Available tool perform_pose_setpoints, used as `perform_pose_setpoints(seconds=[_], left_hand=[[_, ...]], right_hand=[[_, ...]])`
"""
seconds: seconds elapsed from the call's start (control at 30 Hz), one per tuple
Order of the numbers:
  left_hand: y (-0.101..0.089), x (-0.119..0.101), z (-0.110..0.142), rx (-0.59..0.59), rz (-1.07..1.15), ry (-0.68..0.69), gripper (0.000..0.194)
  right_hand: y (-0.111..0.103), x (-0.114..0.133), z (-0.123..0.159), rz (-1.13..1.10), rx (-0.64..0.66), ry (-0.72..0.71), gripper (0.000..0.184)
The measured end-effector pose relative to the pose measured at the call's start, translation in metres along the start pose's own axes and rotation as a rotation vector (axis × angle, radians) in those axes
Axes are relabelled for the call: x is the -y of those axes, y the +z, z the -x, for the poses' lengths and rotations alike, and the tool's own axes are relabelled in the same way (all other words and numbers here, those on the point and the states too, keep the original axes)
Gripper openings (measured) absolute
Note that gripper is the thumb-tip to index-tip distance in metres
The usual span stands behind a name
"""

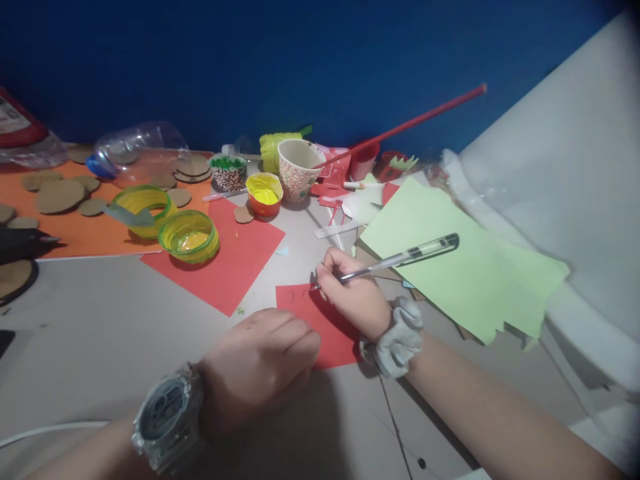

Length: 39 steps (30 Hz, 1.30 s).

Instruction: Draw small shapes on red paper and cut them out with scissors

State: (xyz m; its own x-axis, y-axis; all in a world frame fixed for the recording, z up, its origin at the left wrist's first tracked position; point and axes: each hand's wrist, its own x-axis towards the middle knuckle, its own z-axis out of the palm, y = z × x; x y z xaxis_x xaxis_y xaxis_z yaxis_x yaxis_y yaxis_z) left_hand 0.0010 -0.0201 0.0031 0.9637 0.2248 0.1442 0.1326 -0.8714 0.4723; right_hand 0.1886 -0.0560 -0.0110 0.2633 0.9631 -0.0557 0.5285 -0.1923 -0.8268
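My right hand (pixel 353 293) is closed around a clear-barrelled pen (pixel 410 255), its tip down at the top edge of a small red paper (pixel 336 340). Small round pen marks show on the paper near the tip. My left hand (pixel 263 367), curled into a fist, rests over the left side of this paper; its fingertips are hidden underneath. A watch (pixel 169 417) is on the left wrist and a grey scrunchie (pixel 397 340) on the right.
A larger red sheet (pixel 240 260) lies behind my left hand, with yellow-green plastic rings (pixel 189 237) on it. Paint cups (pixel 264 195), a patterned paper cup (pixel 299 170) with a red stick, cardboard discs (pixel 60 195) and a clear bottle (pixel 143 150) stand behind. Green paper (pixel 460 260) lies right.
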Motion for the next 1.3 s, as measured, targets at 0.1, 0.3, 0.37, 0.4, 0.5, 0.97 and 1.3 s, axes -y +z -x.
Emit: perform_pose_setpoints(seconds=[0.1, 0.3, 0.37, 0.4, 0.5, 0.97, 1.3], left_hand=[[0.002, 0.001, 0.001, -0.022, 0.012, 0.012, 0.021], [0.004, -0.001, 0.007, -0.112, 0.006, 0.015, 0.017], [0.005, -0.002, 0.01, -0.161, -0.035, 0.023, 0.014], [0.005, -0.003, 0.011, -0.189, -0.052, 0.025, 0.014], [0.006, -0.003, 0.012, -0.242, -0.096, -0.018, 0.014], [0.006, -0.006, 0.006, -0.194, -0.221, -0.003, 0.022], [0.004, -0.007, 0.002, -0.117, -0.209, -0.026, 0.018]], right_hand=[[0.0, 0.0, 0.0, 0.02, 0.009, 0.005, 0.023], [0.0, 0.0, 0.0, 0.064, 0.041, -0.003, 0.025], [0.0, -0.001, 0.0, 0.056, 0.049, -0.012, 0.024], [0.0, -0.002, 0.0, 0.035, 0.059, -0.019, 0.024], [0.0, -0.002, 0.0, -0.109, 0.101, -0.021, 0.027], [-0.008, 0.006, 0.003, -0.119, 0.135, 0.0, 0.039], [0.011, 0.011, 0.01, -0.096, 0.109, -0.024, 0.026]])
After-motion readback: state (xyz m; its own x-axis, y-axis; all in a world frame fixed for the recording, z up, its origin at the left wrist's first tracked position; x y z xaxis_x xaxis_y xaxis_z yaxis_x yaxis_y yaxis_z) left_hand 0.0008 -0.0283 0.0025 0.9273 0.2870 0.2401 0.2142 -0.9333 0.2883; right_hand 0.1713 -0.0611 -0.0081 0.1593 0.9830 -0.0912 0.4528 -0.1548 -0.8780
